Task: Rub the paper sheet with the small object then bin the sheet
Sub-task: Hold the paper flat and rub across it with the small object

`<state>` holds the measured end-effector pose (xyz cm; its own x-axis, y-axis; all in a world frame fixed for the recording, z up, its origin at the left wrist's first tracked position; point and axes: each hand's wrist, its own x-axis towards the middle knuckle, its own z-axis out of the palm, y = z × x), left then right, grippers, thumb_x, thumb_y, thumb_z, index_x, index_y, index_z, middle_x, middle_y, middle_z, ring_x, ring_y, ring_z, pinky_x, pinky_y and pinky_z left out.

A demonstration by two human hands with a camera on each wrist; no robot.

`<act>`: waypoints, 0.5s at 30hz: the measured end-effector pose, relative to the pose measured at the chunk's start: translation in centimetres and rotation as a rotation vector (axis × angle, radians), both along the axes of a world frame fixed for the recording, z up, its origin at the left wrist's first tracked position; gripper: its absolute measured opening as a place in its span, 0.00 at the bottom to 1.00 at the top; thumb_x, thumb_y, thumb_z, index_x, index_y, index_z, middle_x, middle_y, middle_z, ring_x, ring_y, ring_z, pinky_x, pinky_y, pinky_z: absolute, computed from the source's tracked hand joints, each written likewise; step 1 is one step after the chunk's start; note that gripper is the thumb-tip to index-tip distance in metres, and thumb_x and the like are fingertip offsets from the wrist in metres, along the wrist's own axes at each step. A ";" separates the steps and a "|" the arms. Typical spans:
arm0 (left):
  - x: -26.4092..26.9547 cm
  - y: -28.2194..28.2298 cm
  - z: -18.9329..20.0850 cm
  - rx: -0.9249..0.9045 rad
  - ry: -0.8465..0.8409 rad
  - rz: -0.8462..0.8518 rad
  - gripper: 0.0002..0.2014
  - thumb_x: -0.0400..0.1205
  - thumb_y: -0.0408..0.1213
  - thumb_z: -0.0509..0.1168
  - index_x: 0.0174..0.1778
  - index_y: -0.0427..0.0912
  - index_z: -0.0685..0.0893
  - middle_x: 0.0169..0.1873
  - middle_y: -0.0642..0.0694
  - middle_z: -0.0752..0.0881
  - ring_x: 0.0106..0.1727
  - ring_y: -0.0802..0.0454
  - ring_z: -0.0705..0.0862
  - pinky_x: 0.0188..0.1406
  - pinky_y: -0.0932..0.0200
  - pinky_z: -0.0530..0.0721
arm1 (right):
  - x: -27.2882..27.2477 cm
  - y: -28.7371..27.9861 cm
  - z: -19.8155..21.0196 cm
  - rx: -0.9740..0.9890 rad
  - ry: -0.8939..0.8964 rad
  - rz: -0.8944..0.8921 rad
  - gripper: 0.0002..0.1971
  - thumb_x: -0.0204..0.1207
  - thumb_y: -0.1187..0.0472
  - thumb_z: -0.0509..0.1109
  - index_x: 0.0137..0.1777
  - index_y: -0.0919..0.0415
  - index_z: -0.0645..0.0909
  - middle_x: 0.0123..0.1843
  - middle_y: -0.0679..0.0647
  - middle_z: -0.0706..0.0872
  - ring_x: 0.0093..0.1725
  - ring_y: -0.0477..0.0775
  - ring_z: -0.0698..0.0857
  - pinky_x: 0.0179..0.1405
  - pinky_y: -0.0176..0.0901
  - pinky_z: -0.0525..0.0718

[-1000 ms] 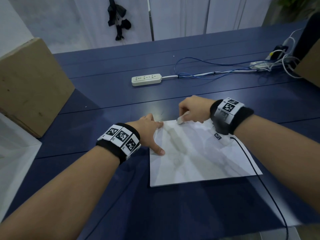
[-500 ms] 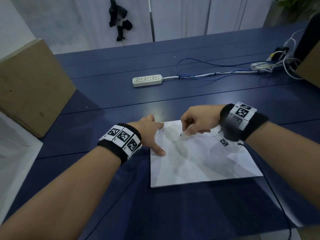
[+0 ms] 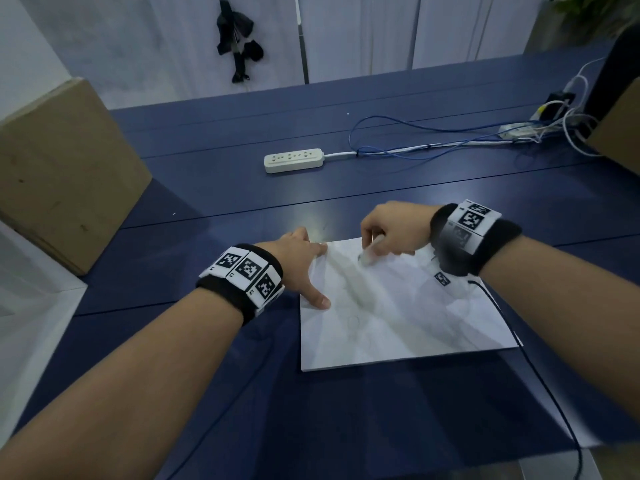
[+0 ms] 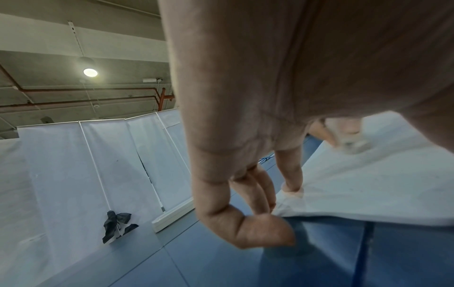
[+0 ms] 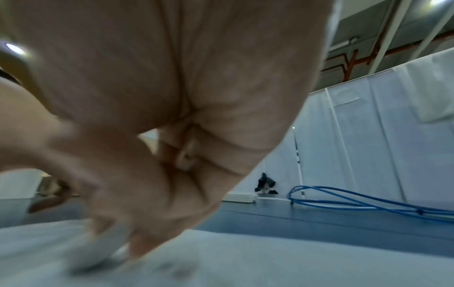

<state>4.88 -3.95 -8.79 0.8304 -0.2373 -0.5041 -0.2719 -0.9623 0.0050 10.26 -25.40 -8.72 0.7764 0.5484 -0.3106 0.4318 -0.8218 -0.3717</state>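
A creased white paper sheet (image 3: 398,313) lies flat on the blue table (image 3: 242,393) in front of me. My left hand (image 3: 304,268) rests with straight fingers on the sheet's far left corner and left edge, holding it down; the left wrist view shows the fingertips (image 4: 292,192) on the paper sheet (image 4: 368,184). My right hand (image 3: 388,233) pinches a small whitish eraser (image 3: 366,258) and presses its tip onto the sheet near the far edge. In the right wrist view the eraser (image 5: 103,250) is blurred against the paper sheet (image 5: 270,268).
A white power strip (image 3: 293,160) with blue and white cables (image 3: 415,147) lies farther back. A cardboard box (image 3: 65,174) stands at the left, another box corner at the far right. A thin black wire (image 3: 519,358) runs from my right wristband across the sheet's right edge.
My right hand with the eraser slid from the sheet's far edge toward me onto the paper, then stayed about there. The left hand kept still on the corner.
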 end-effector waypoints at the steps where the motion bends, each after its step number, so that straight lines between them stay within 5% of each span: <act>1: 0.0 0.0 0.0 -0.002 0.003 0.003 0.58 0.65 0.68 0.76 0.86 0.54 0.55 0.67 0.48 0.65 0.74 0.48 0.67 0.60 0.48 0.75 | 0.5 0.0 0.0 0.019 -0.038 -0.057 0.15 0.71 0.44 0.79 0.42 0.55 0.84 0.32 0.51 0.88 0.25 0.53 0.83 0.20 0.39 0.80; 5: 0.0 0.0 0.0 -0.006 0.002 0.007 0.57 0.65 0.68 0.76 0.86 0.54 0.56 0.67 0.48 0.65 0.73 0.48 0.67 0.58 0.49 0.74 | 0.0 -0.5 -0.2 0.033 -0.060 -0.020 0.13 0.73 0.45 0.78 0.42 0.55 0.84 0.34 0.49 0.88 0.27 0.47 0.82 0.29 0.40 0.79; 9: 0.0 0.0 -0.1 0.003 -0.010 -0.003 0.56 0.65 0.68 0.76 0.85 0.54 0.57 0.66 0.48 0.65 0.72 0.48 0.68 0.52 0.50 0.74 | -1.3 -0.3 -0.1 0.027 0.173 0.074 0.16 0.69 0.43 0.81 0.41 0.55 0.86 0.29 0.52 0.85 0.23 0.52 0.78 0.22 0.39 0.78; 15: 0.0 0.0 0.0 -0.012 0.003 0.002 0.57 0.64 0.68 0.77 0.86 0.53 0.56 0.65 0.47 0.65 0.73 0.46 0.68 0.65 0.46 0.75 | 0.5 0.0 -0.3 0.037 -0.081 -0.068 0.15 0.74 0.44 0.77 0.43 0.55 0.82 0.31 0.52 0.87 0.21 0.50 0.81 0.22 0.40 0.81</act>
<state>4.91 -3.92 -8.81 0.8292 -0.2421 -0.5038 -0.2702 -0.9626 0.0179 10.75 -25.42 -9.03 0.8342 0.5033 -0.2256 0.4052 -0.8367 -0.3686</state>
